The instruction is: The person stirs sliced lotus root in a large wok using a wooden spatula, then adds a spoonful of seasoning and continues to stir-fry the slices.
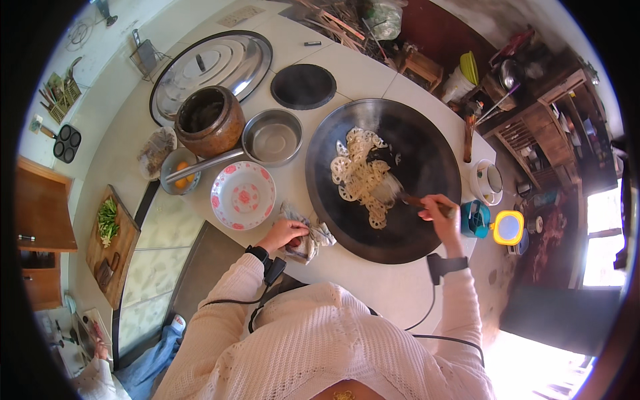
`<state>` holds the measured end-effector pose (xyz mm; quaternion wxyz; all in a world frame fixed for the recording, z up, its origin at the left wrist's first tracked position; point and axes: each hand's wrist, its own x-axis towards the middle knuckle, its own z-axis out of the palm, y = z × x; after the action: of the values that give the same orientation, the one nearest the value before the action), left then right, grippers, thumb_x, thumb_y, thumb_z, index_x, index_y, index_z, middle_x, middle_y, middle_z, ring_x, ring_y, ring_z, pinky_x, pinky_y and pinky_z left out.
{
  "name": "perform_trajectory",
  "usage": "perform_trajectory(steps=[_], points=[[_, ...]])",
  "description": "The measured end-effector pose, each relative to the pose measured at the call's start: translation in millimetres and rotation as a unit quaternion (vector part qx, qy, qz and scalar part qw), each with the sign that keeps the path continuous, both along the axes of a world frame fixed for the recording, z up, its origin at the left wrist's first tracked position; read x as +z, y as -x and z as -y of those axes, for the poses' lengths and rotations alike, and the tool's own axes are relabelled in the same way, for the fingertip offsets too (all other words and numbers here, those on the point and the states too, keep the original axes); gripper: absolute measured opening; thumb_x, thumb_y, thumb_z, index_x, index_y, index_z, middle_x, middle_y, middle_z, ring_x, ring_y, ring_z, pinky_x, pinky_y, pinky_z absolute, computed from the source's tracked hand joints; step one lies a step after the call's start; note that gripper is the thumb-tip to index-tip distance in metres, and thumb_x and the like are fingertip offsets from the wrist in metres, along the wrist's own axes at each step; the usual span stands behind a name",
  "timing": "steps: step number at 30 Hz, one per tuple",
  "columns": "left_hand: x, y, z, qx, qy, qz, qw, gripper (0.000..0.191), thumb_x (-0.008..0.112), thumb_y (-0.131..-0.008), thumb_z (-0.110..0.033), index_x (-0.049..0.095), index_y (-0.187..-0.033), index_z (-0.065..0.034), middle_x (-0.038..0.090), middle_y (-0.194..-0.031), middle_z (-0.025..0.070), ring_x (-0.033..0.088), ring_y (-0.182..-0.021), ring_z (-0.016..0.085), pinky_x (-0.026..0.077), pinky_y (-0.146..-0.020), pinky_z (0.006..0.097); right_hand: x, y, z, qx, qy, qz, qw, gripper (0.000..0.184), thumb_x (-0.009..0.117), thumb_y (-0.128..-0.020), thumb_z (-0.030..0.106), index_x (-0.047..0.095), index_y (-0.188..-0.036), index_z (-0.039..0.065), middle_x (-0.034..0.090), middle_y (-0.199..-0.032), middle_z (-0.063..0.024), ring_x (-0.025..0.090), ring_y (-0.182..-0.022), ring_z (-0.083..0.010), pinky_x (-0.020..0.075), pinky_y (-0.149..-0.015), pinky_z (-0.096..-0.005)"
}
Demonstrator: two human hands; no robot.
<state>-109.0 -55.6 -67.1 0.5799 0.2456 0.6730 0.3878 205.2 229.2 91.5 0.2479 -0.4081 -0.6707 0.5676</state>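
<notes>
A large dark wok (420, 150) is set into the tiled stove top, with lotus root slices (357, 172) spread over its middle and left side. My right hand (440, 212) grips the wooden handle of a spatula (389, 191), whose metal blade is among the slices. At the wok's lower left rim, my left hand (285, 234) holds a crumpled cloth (312, 240) that touches or nearly touches the rim. Just left of the cloth stands a bowl with a pink flower pattern (243, 195). Behind it rests a long-handled metal ladle pan (272, 137), its handle reaching over a small bowl of egg yolks (181, 172).
A brown clay pot (210, 122), a large metal lid (212, 65) and a round black cover (303, 86) lie behind. Chopped greens (107, 220) and a cleaver (106, 272) are on a cutting board (127, 240) at left. White bowls (486, 182) stand right; another person's hand (101, 348) shows lower left.
</notes>
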Motion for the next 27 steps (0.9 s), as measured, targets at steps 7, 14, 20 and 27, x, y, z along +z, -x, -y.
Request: perform_trajectory(steps=[7, 14, 20, 27], points=[[3.3, -0.7, 0.0, 0.006, -0.002, -0.008, 1.0, 0.024, 0.07, -0.089, -0.024, 0.074, -0.102, -0.0042, 0.069, -0.072, -0.0003, 0.061, -0.055, 0.006, 0.048, -0.052, 0.0213, 10.1, -40.2, -20.8, -0.146, 0.084, 0.075, 0.983, 0.03, 0.068, -0.092, 0.03, 0.067, -0.085, 0.001, 0.068, -0.078, -0.0074, 0.066, -0.054, -0.0131, 0.0532, -0.045, -0.0234], [5.3, -1.1, 0.9, -0.006, 0.004, -0.034, 0.999, 0.023, 0.07, -0.09, -0.024, 0.075, -0.102, -0.0044, 0.068, -0.072, -0.0002, 0.06, -0.058, 0.006, 0.047, -0.055, 0.0221, -64.6, 75.0, -2.3, -0.266, 0.101, -0.172, 0.943, 0.022, 0.066, -0.093, 0.022, 0.063, -0.092, 0.0, 0.068, -0.086, -0.0109, 0.068, -0.059, -0.0174, 0.0574, -0.053, -0.0263], [1.3, -1.3, 1.8, 0.006, -0.026, -0.029, 0.999, 0.025, 0.071, -0.088, -0.024, 0.074, -0.102, -0.0032, 0.07, -0.074, 0.0009, 0.06, -0.056, 0.006, 0.047, -0.053, 0.0211, -10.3, 88.8, -14.3, -0.193, -0.006, -0.148, 0.97, 0.026, 0.064, -0.095, 0.022, 0.065, -0.092, -0.004, 0.069, -0.084, -0.0099, 0.067, -0.061, -0.0143, 0.0555, -0.053, -0.0242], [2.4, 0.1, 0.3, -0.006, -0.007, -0.013, 1.0, 0.024, 0.07, -0.089, -0.022, 0.074, -0.103, -0.0032, 0.069, -0.076, -0.0005, 0.06, -0.058, 0.007, 0.047, -0.053, 0.0215, -52.9, 74.8, -4.8, -0.196, -0.003, -0.116, 0.974, 0.021, 0.063, -0.096, 0.016, 0.066, -0.099, -0.004, 0.069, -0.09, -0.0095, 0.068, -0.068, -0.0149, 0.0567, -0.061, -0.0245]])
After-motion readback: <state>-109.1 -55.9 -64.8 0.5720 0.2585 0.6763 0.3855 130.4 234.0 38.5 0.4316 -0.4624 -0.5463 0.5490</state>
